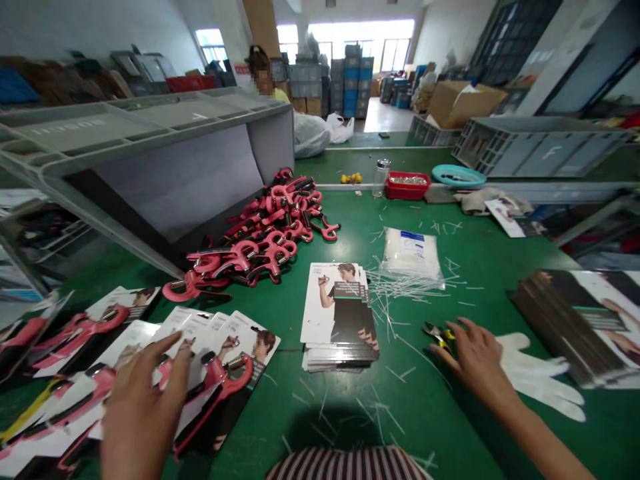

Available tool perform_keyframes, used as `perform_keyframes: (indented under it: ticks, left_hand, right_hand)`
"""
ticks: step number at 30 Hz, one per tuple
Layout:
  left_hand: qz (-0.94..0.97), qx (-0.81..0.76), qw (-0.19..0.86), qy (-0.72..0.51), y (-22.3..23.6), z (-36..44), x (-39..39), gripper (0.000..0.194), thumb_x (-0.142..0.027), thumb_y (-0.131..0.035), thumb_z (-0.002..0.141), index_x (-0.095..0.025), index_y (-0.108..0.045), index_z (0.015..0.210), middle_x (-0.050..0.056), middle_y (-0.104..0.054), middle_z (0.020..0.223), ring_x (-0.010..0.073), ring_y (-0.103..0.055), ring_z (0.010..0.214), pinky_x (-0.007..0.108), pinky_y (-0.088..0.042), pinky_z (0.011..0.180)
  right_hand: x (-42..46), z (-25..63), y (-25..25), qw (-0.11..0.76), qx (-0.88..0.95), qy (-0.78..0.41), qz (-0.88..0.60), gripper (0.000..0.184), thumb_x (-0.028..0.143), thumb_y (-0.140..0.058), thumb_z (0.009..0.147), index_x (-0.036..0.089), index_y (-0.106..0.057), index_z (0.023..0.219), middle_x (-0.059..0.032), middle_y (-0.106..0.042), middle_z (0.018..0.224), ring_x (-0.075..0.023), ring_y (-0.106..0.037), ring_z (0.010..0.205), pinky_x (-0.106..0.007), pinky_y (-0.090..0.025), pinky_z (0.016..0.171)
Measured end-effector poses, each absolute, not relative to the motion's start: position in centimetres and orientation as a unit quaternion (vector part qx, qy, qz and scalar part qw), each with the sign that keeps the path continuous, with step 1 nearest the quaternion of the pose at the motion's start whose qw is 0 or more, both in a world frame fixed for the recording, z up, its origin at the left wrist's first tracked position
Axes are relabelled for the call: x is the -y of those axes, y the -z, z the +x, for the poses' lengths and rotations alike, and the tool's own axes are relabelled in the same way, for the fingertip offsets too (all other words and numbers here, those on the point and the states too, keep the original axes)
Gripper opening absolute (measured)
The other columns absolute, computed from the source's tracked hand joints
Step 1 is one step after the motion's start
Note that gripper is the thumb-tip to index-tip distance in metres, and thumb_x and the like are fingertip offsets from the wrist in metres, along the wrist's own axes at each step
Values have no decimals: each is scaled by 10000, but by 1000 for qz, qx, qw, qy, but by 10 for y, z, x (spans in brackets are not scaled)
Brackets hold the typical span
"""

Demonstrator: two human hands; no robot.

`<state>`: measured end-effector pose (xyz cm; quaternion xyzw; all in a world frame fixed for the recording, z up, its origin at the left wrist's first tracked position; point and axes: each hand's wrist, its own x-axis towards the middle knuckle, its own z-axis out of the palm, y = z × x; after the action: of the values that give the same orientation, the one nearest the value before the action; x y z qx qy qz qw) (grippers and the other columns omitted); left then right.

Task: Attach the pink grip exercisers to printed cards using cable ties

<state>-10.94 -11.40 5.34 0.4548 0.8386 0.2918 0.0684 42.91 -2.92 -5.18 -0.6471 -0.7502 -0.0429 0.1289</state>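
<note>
My left hand [143, 400], fingers spread, hovers over or touches the packing cards with pink-and-black spring hand grips [245, 373] at the lower left; whether it makes contact is unclear. My right hand [475, 357] is open on the right, thumb and fingers apart around the yellow handles of small cutting pliers [436, 335], which lie on the table. A white glove [537, 373] lies partly under my right wrist. Between my hands sits a stack of printed cards [333, 307]. Loose pink-and-black hand grips [275, 233] spill from a tipped grey crate [190, 160].
A bag of white plastic ties [410, 252] lies with loose ties scattered about. Another card stack [570, 327] stands at the right. Farther back are a red tray [407, 187], a glass jar [381, 179], a blue dish [459, 176] and a grey crate [540, 147]. A co-worker [280, 95] is behind.
</note>
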Motion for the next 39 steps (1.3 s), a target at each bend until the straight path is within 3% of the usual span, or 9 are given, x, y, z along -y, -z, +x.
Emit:
perform_keyframes:
  ticks: [4, 9, 19, 22, 25, 30, 33, 37, 39]
  left_hand:
    - [629, -642, 182, -400, -46, -3, 67, 250, -382, -516, 916, -301, -674, 1091, 21, -685, 1151, 259, -610, 1106, 436, -457, 996]
    - [729, -498, 236, -405, -35, 63, 41, 233, -202, -524, 922, -249, -683, 1085, 64, -712, 1064, 224, -634, 1034, 377, -470, 948]
    - [788, -455, 204, -361, -30, 72, 39, 329, -149, -465, 955, -247, -634, 1219, 90, -677, 1195, 232, -592, 1108, 420, -464, 961]
    - [832, -417, 140, -339, -38, 81, 34, 438, -159, -493, 947, -290, -536, 1364, 94, -588, 1363, 269, -493, 1253, 487, -380, 1041]
    - [841, -410, 131, -327, -41, 87, 32, 404, -205, -510, 950, -283, -563, 1343, 96, -698, 1133, 265, -578, 1063, 479, -394, 970]
    - [712, -473, 311, -415, -43, 94, 43, 244, -286, -501, 960, -251, -711, 1080, 71, -708, 932, 221, -617, 896, 359, -453, 840]
    - [662, -483, 396, -414, -46, 90, 50, 243, -329, -500, 960, -245, -728, 966, 49, -698, 859, 195, -630, 830, 308, -474, 782]
    - [660, -534, 305, -432, -31, 62, 35, 212, -335, -596, 904, -248, -701, 1066, 69, -677, 1040, 227, -594, 1013, 360, -440, 937]
    - [597, -610, 224, -470, -11, 42, 18, 423, -369, -734, 781, -217, -663, 1170, 109, -624, 1170, 276, -537, 1125, 427, -396, 1008]
  right_hand:
    - [0, 362, 38, 149, 784, -54, -601, 253, 355, -526, 935, 143, -643, 1008, -122, -622, 992, -259, -569, 965, -387, -441, 866]
    - [-26, 313, 47, 127, 715, -147, -671, 165, 262, -538, 903, 159, -635, 819, -78, -627, 874, -193, -600, 794, -269, -411, 663]
    - [-34, 358, -8, 242, 718, -121, -642, 180, 288, -497, 900, 174, -635, 874, -84, -660, 881, -213, -582, 811, -331, -431, 748]
    - [-13, 344, -50, 282, 745, -257, -547, 170, 340, -531, 914, 206, -635, 908, -55, -656, 870, -199, -583, 784, -326, -465, 727]
    - [1, 330, -77, 283, 700, -440, -486, 183, 387, -586, 905, 212, -623, 867, -28, -632, 801, -175, -590, 737, -293, -483, 668]
    - [1, 302, -69, 370, 563, -618, -404, 293, 409, -698, 835, 206, -631, 1036, -19, -627, 830, -138, -579, 664, -276, -497, 622]
    - [1, 280, -54, 352, 544, -662, -377, 241, 409, -708, 832, 185, -651, 899, -5, -626, 808, -114, -564, 632, -255, -484, 603]
    - [1, 261, -41, 345, 504, -690, -388, 276, 434, -695, 841, 165, -632, 858, 12, -624, 707, -94, -550, 546, -231, -467, 539]
    - [0, 256, -38, 341, 481, -708, -388, 292, 442, -691, 844, 159, -620, 866, -2, -651, 720, -91, -562, 525, -220, -471, 508]
